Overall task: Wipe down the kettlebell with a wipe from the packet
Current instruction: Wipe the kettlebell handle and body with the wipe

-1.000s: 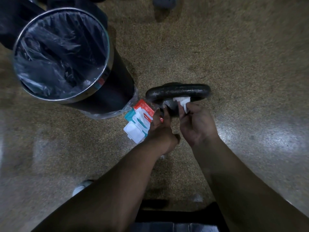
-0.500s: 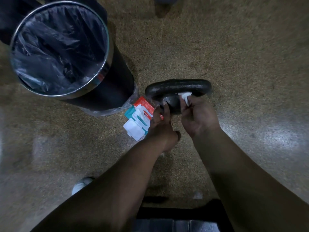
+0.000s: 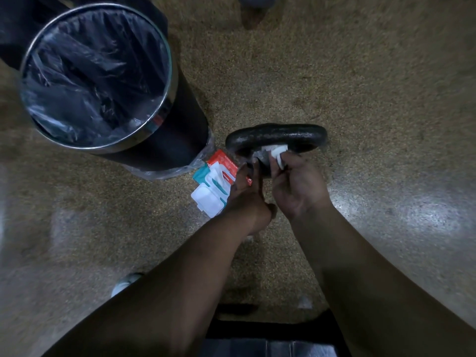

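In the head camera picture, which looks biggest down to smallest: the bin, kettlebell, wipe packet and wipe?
1. bin, and it also sits nearer the camera
2. kettlebell, though partly hidden
3. wipe packet
4. wipe

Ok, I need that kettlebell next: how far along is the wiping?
Done: packet lies open, one wipe is out. In hand: the right hand pinches the wipe against the kettlebell under its handle; the left hand touches its side. Left: probably the other surfaces.

Both forearms [image 3: 180, 292] reach toward the kettlebell [image 3: 277, 136]; the left hand [image 3: 244, 194] lays extended fingers on its near left side, the right hand [image 3: 300, 186] pinches a wipe [image 3: 278, 157] just beneath its handle.
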Demonstrator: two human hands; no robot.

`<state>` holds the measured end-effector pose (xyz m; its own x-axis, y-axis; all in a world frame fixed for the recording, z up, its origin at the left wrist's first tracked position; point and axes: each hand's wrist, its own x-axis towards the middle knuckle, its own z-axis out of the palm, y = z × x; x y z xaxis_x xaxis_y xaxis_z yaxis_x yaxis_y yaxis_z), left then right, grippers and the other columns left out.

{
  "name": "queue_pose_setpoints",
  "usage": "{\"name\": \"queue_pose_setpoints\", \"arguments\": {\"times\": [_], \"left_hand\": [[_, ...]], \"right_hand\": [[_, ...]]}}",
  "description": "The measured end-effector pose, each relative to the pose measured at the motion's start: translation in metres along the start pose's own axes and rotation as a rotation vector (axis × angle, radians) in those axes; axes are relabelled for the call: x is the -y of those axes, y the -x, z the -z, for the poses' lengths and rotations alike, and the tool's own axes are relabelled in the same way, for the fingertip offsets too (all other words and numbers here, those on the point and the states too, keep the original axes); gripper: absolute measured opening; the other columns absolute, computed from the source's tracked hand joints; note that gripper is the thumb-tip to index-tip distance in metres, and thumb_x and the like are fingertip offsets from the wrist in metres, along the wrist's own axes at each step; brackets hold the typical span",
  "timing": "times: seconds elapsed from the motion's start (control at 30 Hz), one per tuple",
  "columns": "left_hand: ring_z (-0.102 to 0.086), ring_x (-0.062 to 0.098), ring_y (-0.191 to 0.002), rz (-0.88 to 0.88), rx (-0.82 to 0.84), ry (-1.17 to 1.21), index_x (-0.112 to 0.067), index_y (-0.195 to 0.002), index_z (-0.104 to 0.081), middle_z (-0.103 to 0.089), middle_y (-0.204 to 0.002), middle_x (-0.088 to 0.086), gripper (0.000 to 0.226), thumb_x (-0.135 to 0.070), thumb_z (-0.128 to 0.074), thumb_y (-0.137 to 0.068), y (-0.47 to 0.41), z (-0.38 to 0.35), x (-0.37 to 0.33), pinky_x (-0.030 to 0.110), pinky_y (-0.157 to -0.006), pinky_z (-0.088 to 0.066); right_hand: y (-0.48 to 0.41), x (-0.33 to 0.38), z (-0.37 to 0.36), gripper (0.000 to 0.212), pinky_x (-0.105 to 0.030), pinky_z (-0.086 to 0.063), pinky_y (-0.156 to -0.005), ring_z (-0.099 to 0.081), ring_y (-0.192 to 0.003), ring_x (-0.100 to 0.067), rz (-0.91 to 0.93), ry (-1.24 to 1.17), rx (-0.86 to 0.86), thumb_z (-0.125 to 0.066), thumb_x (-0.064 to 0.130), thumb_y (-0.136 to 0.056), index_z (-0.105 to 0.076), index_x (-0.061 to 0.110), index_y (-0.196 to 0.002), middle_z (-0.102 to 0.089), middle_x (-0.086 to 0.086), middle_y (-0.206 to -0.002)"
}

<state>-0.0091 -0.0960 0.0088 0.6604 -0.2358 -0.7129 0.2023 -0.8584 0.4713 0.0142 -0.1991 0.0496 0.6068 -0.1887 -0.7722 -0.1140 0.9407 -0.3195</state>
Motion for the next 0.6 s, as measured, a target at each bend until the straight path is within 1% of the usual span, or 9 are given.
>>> {"name": "queue_pose_setpoints", "arguments": {"times": [0.03,0.13,0.17,0.23,0.3,0.37,0.47,0.6], "left_hand": [[-0.001,0.022,-0.154,-0.004,0.002,-0.013,-0.042,-0.153,0.022,0.026,-0.158,-0.022,0.112,-0.032,-0.068,-0.087,0.001,0.000,0.001,0.043,-0.118,-0.032],[-0.001,0.023,-0.154,0.010,0.023,-0.028,-0.045,-0.151,0.025,0.028,-0.157,-0.023,0.113,-0.031,-0.067,-0.086,0.000,0.000,0.001,0.044,-0.113,-0.039],[-0.002,0.023,-0.154,0.013,0.023,-0.015,-0.046,-0.150,0.025,0.028,-0.157,-0.024,0.114,-0.030,-0.067,-0.085,-0.001,0.000,0.001,0.045,-0.111,-0.042],[-0.005,0.023,-0.153,0.018,0.021,0.009,-0.047,-0.150,0.026,0.028,-0.156,-0.025,0.115,-0.030,-0.067,-0.084,-0.001,0.000,0.001,0.045,-0.109,-0.043],[-0.005,0.023,-0.154,0.006,0.009,0.014,-0.045,-0.151,0.024,0.026,-0.157,-0.025,0.114,-0.033,-0.068,-0.085,-0.002,-0.001,0.002,0.043,-0.114,-0.038],[-0.002,0.023,-0.154,-0.008,0.002,-0.012,-0.043,-0.153,0.022,0.025,-0.158,-0.022,0.113,-0.034,-0.068,-0.086,-0.002,-0.002,0.003,0.042,-0.118,-0.031],[0.003,0.024,-0.154,0.009,0.009,-0.037,-0.042,-0.152,0.023,0.027,-0.161,-0.017,0.112,-0.032,-0.068,-0.088,0.000,-0.004,0.001,0.042,-0.119,-0.029],[0.002,0.024,-0.154,-0.020,-0.005,0.035,-0.045,-0.151,0.024,0.025,-0.159,-0.020,0.115,-0.033,-0.070,-0.086,-0.005,-0.006,0.004,0.042,-0.120,-0.027]], "right_hand": [[0.001,0.000,0.002,0.028,-0.018,-0.056,-0.062,-0.071,-0.074,-0.015,-0.013,0.009,0.008,-0.049,-0.012,-0.093,-0.054,-0.007,-0.119,-0.066,-0.016,-0.096],[-0.002,0.007,0.007,0.036,-0.018,-0.057,-0.069,-0.069,-0.088,-0.016,0.000,-0.001,-0.002,-0.050,-0.011,-0.093,-0.050,-0.013,-0.129,-0.064,-0.018,-0.111],[-0.005,0.010,0.005,0.037,-0.017,-0.057,-0.069,-0.068,-0.088,-0.017,0.011,-0.008,-0.014,-0.050,-0.011,-0.093,-0.049,-0.013,-0.130,-0.064,-0.018,-0.110],[-0.009,0.008,0.001,0.038,-0.017,-0.057,-0.066,-0.067,-0.083,-0.016,0.027,-0.023,-0.037,-0.048,-0.013,-0.093,-0.049,-0.012,-0.131,-0.064,-0.017,-0.101],[-0.007,0.002,0.000,0.036,-0.017,-0.056,-0.064,-0.069,-0.078,-0.016,0.021,-0.025,-0.031,-0.048,-0.014,-0.092,-0.051,-0.010,-0.128,-0.064,-0.016,-0.099],[-0.005,-0.001,0.006,0.032,-0.018,-0.056,-0.065,-0.072,-0.075,-0.014,-0.001,-0.004,-0.005,-0.049,-0.013,-0.093,-0.053,-0.008,-0.123,-0.065,-0.016,-0.100],[-0.006,0.005,0.010,0.033,-0.018,-0.057,-0.069,-0.072,-0.077,-0.014,-0.002,0.000,0.014,-0.050,-0.012,-0.092,-0.052,-0.008,-0.124,-0.064,-0.017,-0.106],[-0.008,0.003,-0.003,0.028,-0.018,-0.058,-0.064,-0.068,-0.075,-0.015,0.009,-0.016,-0.036,-0.048,-0.012,-0.093,-0.054,-0.006,-0.120,-0.065,-0.015,-0.094]]}}
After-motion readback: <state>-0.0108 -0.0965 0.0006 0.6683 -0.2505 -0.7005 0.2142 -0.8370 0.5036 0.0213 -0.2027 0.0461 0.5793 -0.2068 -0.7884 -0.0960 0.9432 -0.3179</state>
